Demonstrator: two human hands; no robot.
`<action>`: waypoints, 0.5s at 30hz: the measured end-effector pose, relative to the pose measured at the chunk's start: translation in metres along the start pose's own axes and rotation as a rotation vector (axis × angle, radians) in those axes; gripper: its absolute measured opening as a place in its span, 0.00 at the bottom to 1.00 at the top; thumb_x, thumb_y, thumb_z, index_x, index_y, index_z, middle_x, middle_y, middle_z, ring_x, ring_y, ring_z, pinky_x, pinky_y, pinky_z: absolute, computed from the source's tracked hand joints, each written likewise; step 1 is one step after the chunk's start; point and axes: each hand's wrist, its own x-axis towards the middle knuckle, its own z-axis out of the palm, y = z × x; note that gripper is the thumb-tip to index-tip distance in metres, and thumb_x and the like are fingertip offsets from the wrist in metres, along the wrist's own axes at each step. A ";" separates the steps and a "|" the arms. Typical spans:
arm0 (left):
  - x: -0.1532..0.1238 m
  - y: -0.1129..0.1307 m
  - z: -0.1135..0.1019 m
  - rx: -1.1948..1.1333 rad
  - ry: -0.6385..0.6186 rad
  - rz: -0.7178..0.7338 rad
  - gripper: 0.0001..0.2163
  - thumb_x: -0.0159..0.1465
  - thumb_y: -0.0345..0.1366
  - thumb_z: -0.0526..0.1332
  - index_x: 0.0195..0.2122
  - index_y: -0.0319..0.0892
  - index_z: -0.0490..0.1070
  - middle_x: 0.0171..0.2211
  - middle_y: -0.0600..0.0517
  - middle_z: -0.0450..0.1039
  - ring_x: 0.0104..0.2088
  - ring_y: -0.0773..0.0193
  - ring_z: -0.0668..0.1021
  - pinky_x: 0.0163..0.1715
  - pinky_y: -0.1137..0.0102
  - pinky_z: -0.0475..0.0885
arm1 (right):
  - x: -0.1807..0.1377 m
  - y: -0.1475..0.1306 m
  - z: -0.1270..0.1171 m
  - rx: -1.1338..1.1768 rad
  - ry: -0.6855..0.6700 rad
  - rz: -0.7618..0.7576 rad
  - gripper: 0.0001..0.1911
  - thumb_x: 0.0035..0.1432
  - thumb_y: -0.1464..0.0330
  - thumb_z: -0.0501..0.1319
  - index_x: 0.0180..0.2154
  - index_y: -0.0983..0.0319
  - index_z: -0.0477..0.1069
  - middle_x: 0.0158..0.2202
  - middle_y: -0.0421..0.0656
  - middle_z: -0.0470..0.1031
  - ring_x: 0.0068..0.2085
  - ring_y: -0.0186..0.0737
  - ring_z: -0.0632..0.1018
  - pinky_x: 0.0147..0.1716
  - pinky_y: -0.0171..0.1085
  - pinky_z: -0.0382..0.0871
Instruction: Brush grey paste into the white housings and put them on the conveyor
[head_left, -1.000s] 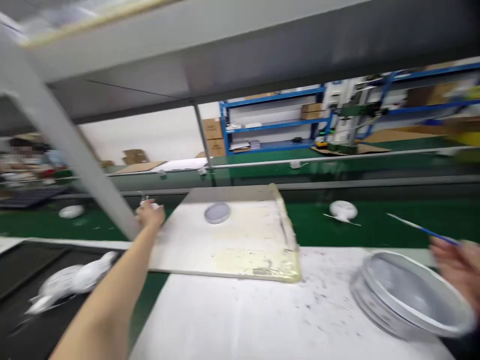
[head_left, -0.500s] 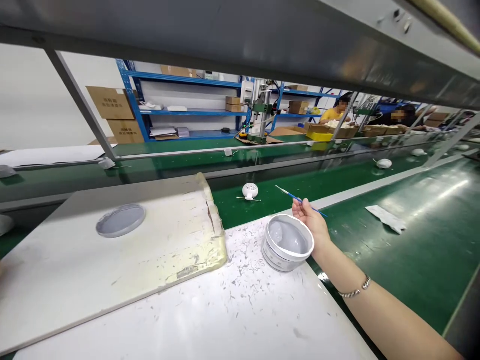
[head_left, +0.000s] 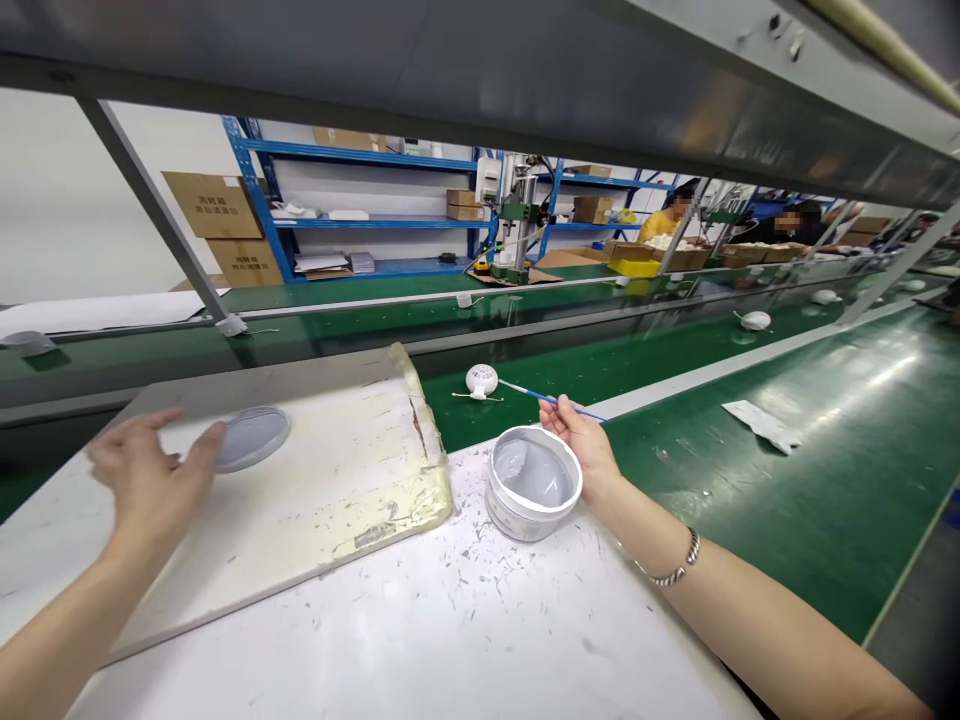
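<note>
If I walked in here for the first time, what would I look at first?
Your eye would go first to the right hand, near the middle, pinching a thin blue brush just above an open white tub of grey stuff. To the left, the left hand spreads open beside a round lid on a stained white board. Beyond them, a long green conveyor belt stretches across the room.

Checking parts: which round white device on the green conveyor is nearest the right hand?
The white device just past the blue brush in the right hand; the others lie farther along.
</note>
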 end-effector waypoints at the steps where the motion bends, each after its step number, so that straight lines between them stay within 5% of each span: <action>1: -0.005 0.012 0.009 -0.017 -0.014 -0.008 0.23 0.58 0.47 0.61 0.50 0.39 0.64 0.50 0.42 0.51 0.58 0.38 0.59 0.56 0.48 0.59 | -0.003 0.000 0.000 -0.001 -0.013 0.010 0.08 0.55 0.72 0.68 0.28 0.63 0.69 0.26 0.42 0.78 0.28 0.30 0.80 0.31 0.24 0.78; 9: -0.062 0.095 0.066 -0.203 -0.330 0.044 0.23 0.62 0.51 0.54 0.53 0.42 0.65 0.55 0.39 0.57 0.53 0.48 0.69 0.48 0.56 0.69 | -0.003 0.009 0.009 0.048 -0.064 0.050 0.10 0.52 0.70 0.70 0.28 0.63 0.69 0.26 0.41 0.79 0.29 0.31 0.81 0.30 0.25 0.78; 15: -0.034 0.128 0.112 -0.129 -0.511 0.136 0.16 0.66 0.41 0.56 0.51 0.39 0.67 0.51 0.43 0.68 0.46 0.56 0.74 0.45 0.56 0.72 | 0.000 0.000 0.009 0.110 -0.091 0.037 0.08 0.55 0.73 0.67 0.27 0.64 0.69 0.27 0.43 0.78 0.32 0.32 0.81 0.35 0.28 0.78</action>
